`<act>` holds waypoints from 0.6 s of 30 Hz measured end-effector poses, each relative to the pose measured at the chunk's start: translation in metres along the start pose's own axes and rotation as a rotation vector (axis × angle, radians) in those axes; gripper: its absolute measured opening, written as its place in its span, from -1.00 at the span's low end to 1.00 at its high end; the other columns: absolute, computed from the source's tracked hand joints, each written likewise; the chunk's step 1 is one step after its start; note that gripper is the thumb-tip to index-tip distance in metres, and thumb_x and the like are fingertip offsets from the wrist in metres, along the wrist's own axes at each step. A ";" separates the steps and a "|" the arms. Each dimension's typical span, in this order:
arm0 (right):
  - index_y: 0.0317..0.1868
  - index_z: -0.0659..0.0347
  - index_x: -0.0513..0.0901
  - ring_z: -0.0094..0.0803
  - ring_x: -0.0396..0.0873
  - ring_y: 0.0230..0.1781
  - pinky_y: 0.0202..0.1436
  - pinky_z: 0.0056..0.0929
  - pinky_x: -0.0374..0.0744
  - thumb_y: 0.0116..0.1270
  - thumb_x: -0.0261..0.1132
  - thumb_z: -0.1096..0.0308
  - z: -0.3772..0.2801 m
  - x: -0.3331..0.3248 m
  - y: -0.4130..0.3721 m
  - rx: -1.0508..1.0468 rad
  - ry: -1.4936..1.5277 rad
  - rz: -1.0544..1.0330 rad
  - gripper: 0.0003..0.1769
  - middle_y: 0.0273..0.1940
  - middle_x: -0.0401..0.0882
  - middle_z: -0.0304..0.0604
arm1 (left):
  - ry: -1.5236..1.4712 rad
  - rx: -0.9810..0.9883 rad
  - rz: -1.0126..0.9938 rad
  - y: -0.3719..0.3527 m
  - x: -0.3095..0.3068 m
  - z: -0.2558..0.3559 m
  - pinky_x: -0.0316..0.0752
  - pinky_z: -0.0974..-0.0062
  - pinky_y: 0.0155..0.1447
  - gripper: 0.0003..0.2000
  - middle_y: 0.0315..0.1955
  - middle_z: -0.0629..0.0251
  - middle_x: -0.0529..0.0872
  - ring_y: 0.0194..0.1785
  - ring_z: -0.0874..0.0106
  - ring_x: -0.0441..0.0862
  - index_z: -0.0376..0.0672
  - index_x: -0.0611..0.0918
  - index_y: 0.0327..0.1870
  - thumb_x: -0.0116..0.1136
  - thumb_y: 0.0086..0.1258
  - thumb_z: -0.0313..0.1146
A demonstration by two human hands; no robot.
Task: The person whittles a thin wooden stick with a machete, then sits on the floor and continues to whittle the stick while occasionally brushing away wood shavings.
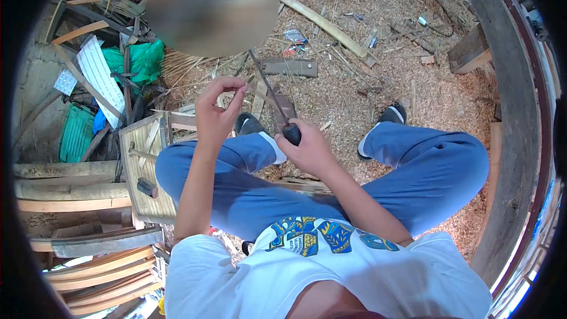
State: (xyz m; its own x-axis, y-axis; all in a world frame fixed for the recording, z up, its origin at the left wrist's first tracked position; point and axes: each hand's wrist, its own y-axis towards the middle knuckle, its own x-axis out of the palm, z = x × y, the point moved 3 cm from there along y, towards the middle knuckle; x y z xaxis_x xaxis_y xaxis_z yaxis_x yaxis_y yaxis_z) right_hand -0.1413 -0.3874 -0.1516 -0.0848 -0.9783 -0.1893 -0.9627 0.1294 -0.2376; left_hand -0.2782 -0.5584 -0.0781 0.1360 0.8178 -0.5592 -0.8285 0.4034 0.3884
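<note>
My right hand (308, 146) is wrapped round the black handle (292, 134) of a long thin dark rod (270, 87), which points up and away to the left. To its left, my left hand (220, 106) is raised with thumb and forefinger pinched on a thin light strip (258, 90) that slants down toward the rod. Whether the strip touches the rod is hard to tell. Both hands are above the ground between my knees, in front of a dark flat piece of wood (289, 67).
A wooden box (143, 142) stands beside my left knee. Stacked curved boards (106, 272) lie at the lower left, with green plastic (139, 62) and scraps above them. A long plank (328, 26) lies on the shavings. A thick curved beam (520, 124) runs down the right side.
</note>
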 end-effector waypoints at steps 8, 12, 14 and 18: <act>-0.05 0.38 0.69 -0.34 0.57 -0.47 -0.30 -0.27 0.57 0.38 0.47 0.16 0.002 0.000 -0.004 -0.024 0.059 0.052 -0.60 -0.45 0.61 -0.08 | -0.018 0.025 0.010 0.003 0.011 0.000 0.64 0.52 0.09 -0.89 -0.18 0.26 0.85 -0.06 0.48 0.79 -0.33 0.75 -0.12 0.43 0.41 -0.66; -0.04 0.38 0.69 -0.33 0.58 -0.46 -0.30 -0.26 0.58 0.38 0.47 0.17 -0.004 -0.007 -0.008 -0.061 0.070 0.062 -0.60 -0.45 0.63 -0.08 | 0.027 0.074 0.010 0.003 0.013 0.007 0.64 0.50 0.08 -0.87 -0.18 0.23 0.85 -0.07 0.44 0.80 -0.32 0.75 -0.13 0.42 0.38 -0.68; -0.03 0.38 0.70 -0.32 0.60 -0.46 -0.28 -0.25 0.59 0.38 0.46 0.16 -0.008 -0.009 -0.010 -0.016 0.071 0.026 -0.59 -0.43 0.65 -0.05 | 0.071 0.135 0.017 0.004 0.015 0.011 0.64 0.49 0.07 -0.85 -0.17 0.22 0.84 -0.08 0.40 0.80 -0.31 0.75 -0.12 0.42 0.36 -0.69; -0.13 0.38 0.71 0.09 0.75 -0.37 -0.19 -0.06 0.65 0.32 0.44 0.10 -0.017 -0.014 -0.013 0.015 0.070 0.025 -0.57 -0.41 0.71 0.18 | 0.111 0.160 0.000 0.002 0.018 0.016 0.62 0.46 0.06 -0.84 -0.17 0.23 0.82 -0.08 0.38 0.78 -0.27 0.75 -0.09 0.43 0.38 -0.67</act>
State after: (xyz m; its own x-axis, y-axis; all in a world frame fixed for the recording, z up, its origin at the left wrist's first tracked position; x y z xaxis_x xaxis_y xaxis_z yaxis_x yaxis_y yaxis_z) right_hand -0.1317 -0.3778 -0.1294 -0.1268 -0.9836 -0.1284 -0.9562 0.1556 -0.2479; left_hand -0.2689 -0.5361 -0.0761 0.0676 0.7712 -0.6330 -0.7307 0.4702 0.4949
